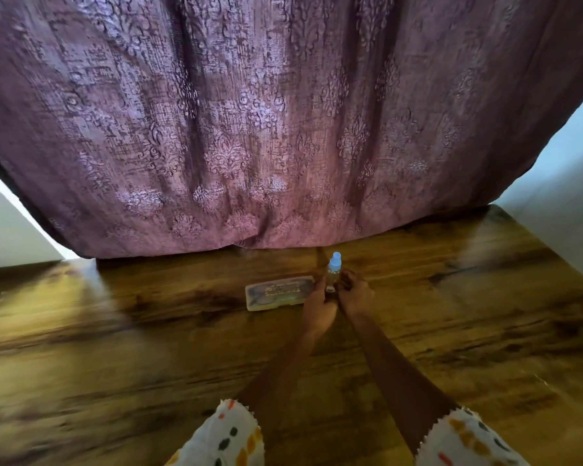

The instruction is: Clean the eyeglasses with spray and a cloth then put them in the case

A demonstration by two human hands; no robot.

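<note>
Near the tabletop's [148, 331] far edge, the left hand [319, 306] and right hand [354, 295] both grip an upright, blue-capped spray bottle [334, 268]. Just left lies a clear glasses case [273, 307] with dark eyeglasses [261, 297] showing through it; its lid print is unreadable.

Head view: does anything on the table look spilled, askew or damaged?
Nothing stands out. The spray bottle is upright and capped, with no liquid visible around it. The clear case lies flat on the table beside it.
</note>
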